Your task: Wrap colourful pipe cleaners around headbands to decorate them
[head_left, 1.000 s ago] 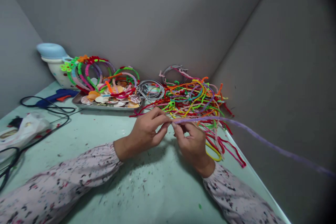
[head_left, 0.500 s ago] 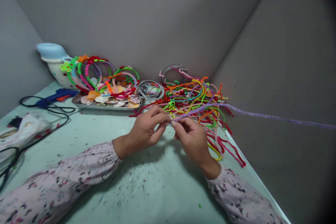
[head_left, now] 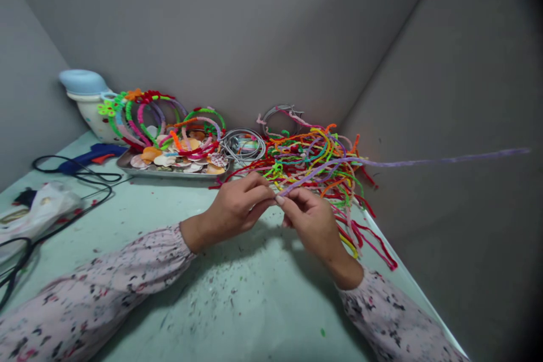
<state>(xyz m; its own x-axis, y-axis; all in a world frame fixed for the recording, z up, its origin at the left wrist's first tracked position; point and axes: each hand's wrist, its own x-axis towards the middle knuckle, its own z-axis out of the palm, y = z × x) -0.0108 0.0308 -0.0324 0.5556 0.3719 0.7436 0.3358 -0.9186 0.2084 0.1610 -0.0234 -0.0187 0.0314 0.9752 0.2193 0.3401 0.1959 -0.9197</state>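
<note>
A long purple pipe cleaner runs from my fingertips out to the right, past the table's edge, its far end in the air. My right hand pinches it near its near end between thumb and forefinger. Right beside it, my left hand is closed, thumb and forefinger pressed together at the tip of the same pipe cleaner. The very end is hidden between the fingertips of both hands. Behind my hands lies a tangled heap of colourful pipe cleaners.
A metal tray holds seashells and fuzzy coloured rings. Coiled grey wire lies to its right. A white container with a blue lid leans at the back left. Black cable and a plastic bag lie at the left.
The purple pipe cleaner's free end has swung upward, and its tip now shows inside the view at the right. My right hand has tilted slightly; both hands stay in nearly the same place.
</note>
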